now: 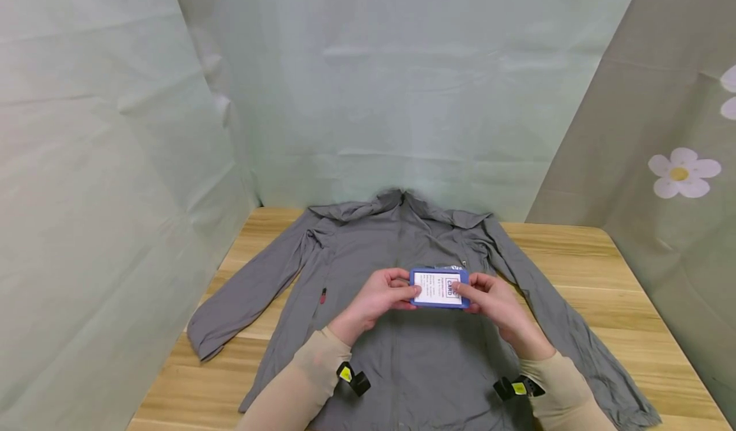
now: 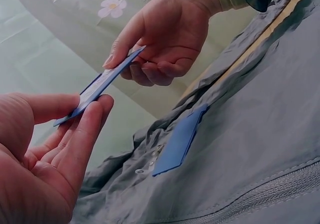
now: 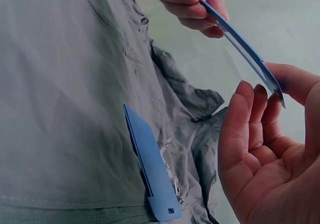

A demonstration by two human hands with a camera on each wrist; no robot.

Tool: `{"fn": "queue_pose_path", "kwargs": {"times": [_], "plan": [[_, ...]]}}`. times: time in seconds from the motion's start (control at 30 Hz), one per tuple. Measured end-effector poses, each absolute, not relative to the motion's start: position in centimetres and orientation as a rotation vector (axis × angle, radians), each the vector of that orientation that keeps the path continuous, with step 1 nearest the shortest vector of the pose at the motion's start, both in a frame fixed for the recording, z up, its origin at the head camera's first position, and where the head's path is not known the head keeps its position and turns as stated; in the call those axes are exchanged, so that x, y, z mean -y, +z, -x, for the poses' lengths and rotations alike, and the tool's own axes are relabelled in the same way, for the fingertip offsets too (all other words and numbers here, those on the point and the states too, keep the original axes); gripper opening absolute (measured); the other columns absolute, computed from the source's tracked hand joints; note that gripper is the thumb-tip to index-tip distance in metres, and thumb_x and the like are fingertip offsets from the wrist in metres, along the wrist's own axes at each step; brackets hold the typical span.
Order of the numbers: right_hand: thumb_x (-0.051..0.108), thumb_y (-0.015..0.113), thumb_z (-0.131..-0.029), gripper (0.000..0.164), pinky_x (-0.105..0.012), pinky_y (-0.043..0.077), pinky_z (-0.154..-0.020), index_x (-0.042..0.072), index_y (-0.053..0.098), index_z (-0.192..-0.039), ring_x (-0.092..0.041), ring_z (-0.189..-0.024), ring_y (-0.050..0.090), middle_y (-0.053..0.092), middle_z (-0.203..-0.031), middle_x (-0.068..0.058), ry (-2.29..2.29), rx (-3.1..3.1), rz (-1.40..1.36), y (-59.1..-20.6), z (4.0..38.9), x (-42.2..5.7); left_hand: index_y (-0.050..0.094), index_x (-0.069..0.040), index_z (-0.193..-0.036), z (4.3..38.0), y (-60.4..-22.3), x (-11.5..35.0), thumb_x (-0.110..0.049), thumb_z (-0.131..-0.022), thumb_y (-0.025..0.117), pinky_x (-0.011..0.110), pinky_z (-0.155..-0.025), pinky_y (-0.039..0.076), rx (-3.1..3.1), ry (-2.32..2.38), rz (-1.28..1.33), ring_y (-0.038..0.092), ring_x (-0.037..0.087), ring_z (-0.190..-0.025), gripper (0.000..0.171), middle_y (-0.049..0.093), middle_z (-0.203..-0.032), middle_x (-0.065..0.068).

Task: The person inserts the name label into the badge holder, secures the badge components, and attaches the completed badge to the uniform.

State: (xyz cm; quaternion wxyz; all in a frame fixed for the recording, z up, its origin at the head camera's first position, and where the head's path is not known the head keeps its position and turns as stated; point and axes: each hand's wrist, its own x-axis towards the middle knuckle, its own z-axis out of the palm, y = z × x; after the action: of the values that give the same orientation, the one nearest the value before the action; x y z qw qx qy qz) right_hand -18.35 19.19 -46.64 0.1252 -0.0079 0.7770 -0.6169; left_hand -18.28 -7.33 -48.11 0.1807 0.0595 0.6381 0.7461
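Above the table [image 1: 604,274], both grips [image 1: 376,298] [image 1: 500,306] pinch a blue cardholder [image 1: 437,288]

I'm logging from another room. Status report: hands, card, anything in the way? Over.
Left hand and right hand: pinching opposite ends of blue-framed card. Card: held above grey jacket. In the way: nothing visible; another blue piece lies on jacket.

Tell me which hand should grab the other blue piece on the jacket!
Probably the right hand: that blue piece looks bigger from that wrist's camera, so seems nearer. The left hand, pinching the card holder too, could hold it alone.
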Motion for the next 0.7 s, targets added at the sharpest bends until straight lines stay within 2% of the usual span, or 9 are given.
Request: {"fn": "queue_pose_path", "kwargs": {"times": [0.7], "plan": [[0.025, 0.082, -0.097, 0.03, -0.03, 0.059, -0.066, 0.001, 0.063, -0.097, -0.014, -0.072, 0.062, 0.064, -0.086, -0.003, -1.758, -2.317, 0.007, -46.82, 18.33, -19.03, 0.065, 0.009, -0.12, 18.24, -48.34, 7.14, -0.003, -0.1, 0.075, 0.036, -0.079, 0.066, -1.804, 2.093, -0.167, 0.075, 0.014, -0.08, 0.026, 0.078, -0.101, 0.013]]}}
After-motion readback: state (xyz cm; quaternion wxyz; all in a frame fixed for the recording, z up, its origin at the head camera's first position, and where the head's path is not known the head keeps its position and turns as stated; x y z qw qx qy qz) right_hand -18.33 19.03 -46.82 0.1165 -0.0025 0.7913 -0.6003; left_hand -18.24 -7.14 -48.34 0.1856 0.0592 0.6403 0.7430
